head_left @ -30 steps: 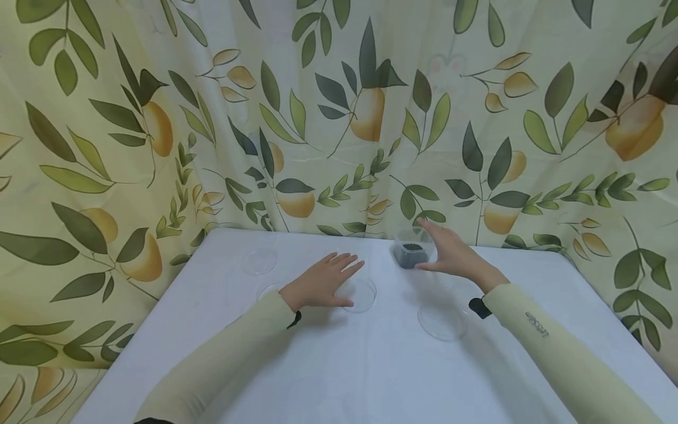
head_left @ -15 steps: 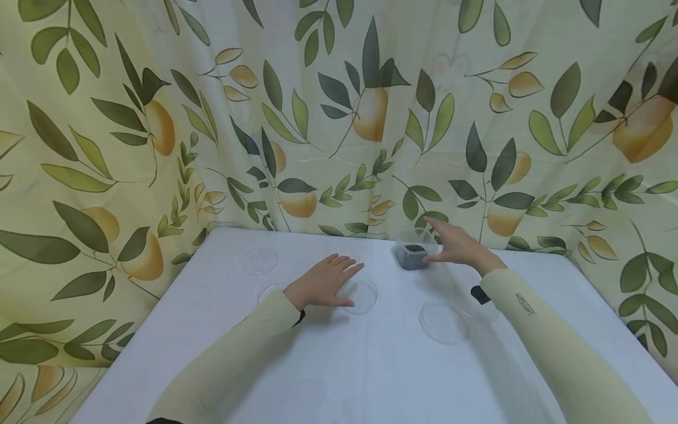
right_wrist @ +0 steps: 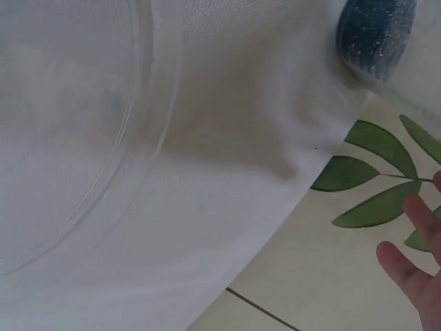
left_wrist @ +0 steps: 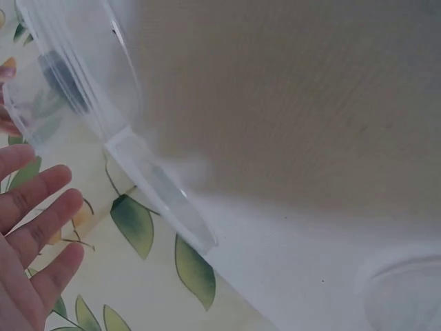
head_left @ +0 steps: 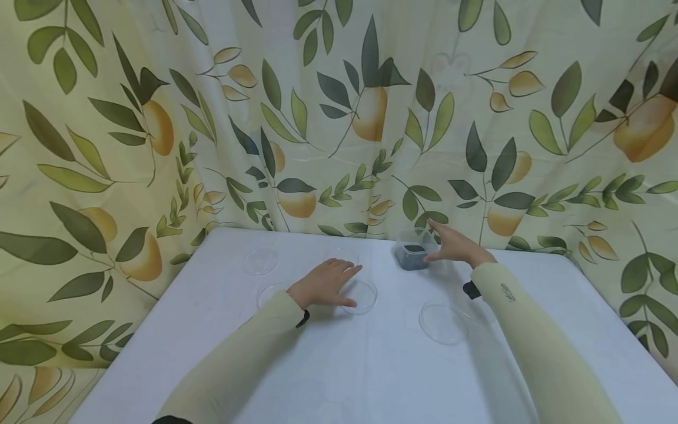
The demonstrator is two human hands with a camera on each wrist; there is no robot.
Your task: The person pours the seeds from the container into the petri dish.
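Note:
My left hand (head_left: 325, 284) hovers with fingers spread over the left side of a clear round dish (head_left: 365, 299). In the left wrist view, the left hand (left_wrist: 31, 241) holds nothing. At the back of the table stands a clear plastic container (head_left: 415, 257) with dark grainy material inside. Right beside it is my right hand (head_left: 458, 244), thumb and fingers apart. In the right wrist view, a gap separates the right hand (right_wrist: 420, 255) from the container (right_wrist: 377, 34).
Another clear dish (head_left: 444, 323) lies at the front right, with a faint round outline next to it. More transparent dishes (head_left: 259, 261) sit at the left. A leaf-patterned curtain (head_left: 238, 135) hangs behind the white-covered table (head_left: 365, 377).
My right hand has drawn back slightly to the right of the container, and its forearm has swung left. My left hand has barely moved.

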